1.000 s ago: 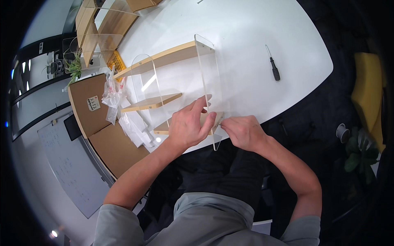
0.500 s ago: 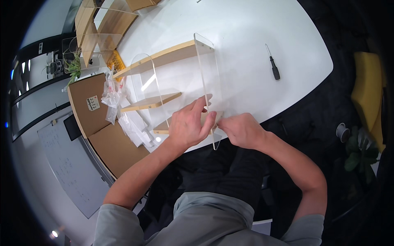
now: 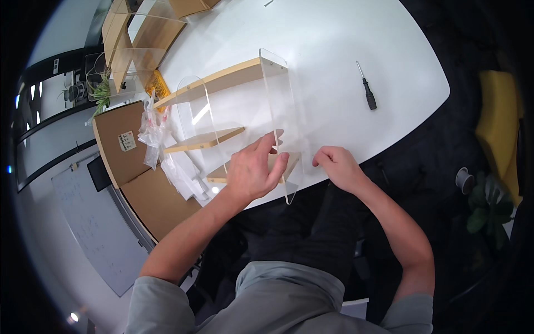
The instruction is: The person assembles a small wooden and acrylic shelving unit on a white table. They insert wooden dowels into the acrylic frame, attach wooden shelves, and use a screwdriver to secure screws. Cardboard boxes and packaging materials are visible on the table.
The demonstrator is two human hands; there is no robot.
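A shelf unit of clear acrylic side panels and light wooden boards stands at the table's near edge. My left hand (image 3: 253, 170) reaches into it over the lower wooden board (image 3: 217, 175), thumb and fingers apart, fingertips at the right clear panel (image 3: 281, 94). My right hand (image 3: 339, 167) is just right of that panel, apart from it, with its fingers curled and thumb and forefinger together; whether anything small is between them is hidden. A short wooden shelf (image 3: 206, 140) and a long wooden board (image 3: 222, 79) belong to the same unit.
A black-handled screwdriver (image 3: 369, 94) lies on the white table (image 3: 334, 33) to the right. Clear plastic bags (image 3: 153, 133) and an open cardboard box (image 3: 161, 195) are at the left. Another wood-and-acrylic unit (image 3: 158, 33) stands at the far left, near an orange packet (image 3: 159, 83).
My right hand has drawn back from the right clear panel, moving a little right. My left hand stays almost in place at the panel.
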